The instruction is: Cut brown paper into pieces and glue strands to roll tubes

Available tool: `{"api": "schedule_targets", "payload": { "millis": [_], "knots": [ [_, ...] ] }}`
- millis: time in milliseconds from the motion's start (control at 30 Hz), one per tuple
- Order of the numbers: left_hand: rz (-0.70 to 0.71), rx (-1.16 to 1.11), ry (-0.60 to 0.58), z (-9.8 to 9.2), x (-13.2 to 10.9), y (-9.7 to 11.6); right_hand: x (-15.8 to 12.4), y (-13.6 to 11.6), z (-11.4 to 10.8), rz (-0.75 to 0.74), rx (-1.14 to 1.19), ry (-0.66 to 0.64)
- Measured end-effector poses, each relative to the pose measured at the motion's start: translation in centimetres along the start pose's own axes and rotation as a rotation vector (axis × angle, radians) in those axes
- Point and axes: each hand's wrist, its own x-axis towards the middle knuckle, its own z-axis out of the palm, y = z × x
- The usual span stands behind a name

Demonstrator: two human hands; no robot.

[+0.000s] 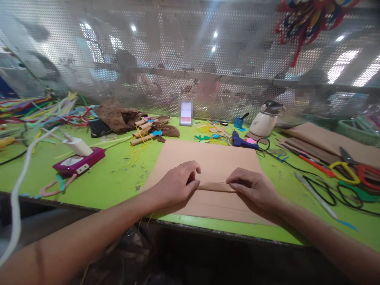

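A large tan paper sheet [208, 160] lies on the green table, and across it runs a narrow rolled paper strip [215, 186]. My left hand [178, 180] is at the roll's left end, its fingers curled and the thumb touching that end. At the right end, my right hand [252, 186] pinches the roll between thumb and fingers. Behind the sheet's right corner rests a blue glue gun [243, 141]. Several small tan paper rolls [145, 132] with yellow strands lie beyond the sheet's left corner.
A purple power strip [80, 161] with a white plug sits at left. A phone [186, 113] stands at the back near the perforated screen. Yellow-handled scissors [346, 172], a red cutter [316, 164], cables and a white jug [264, 120] are at right. The table's edge [208, 229] is in front.
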Motion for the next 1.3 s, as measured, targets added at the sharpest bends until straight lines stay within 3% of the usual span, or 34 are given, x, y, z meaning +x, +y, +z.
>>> {"api": "schedule_targets", "payload": {
  "millis": [167,433,633,767,1033,1300],
  "knots": [
    [0.128,0.027,-0.065,0.0,-0.1,0.0,0.4,-0.2,-0.1,0.064,-0.026,-0.033],
    [0.189,0.104,-0.022,0.1,-0.6,-0.1,1.0,-0.7,-0.6,0.133,-0.021,-0.092],
    [0.268,0.219,-0.079,-0.6,-0.9,0.6,0.0,0.2,-0.7,0.063,0.078,-0.063],
    [0.259,0.259,-0.062,-0.1,-1.0,0.4,-0.6,0.0,-0.5,0.026,0.122,-0.030],
    [0.227,0.188,0.023,0.7,-1.1,0.1,-1.8,-0.1,-1.0,0.017,-0.059,0.030],
    [0.237,0.230,0.025,1.0,-1.3,-0.4,-0.2,-0.8,-2.4,0.149,-0.210,-0.150]
  ]
}}
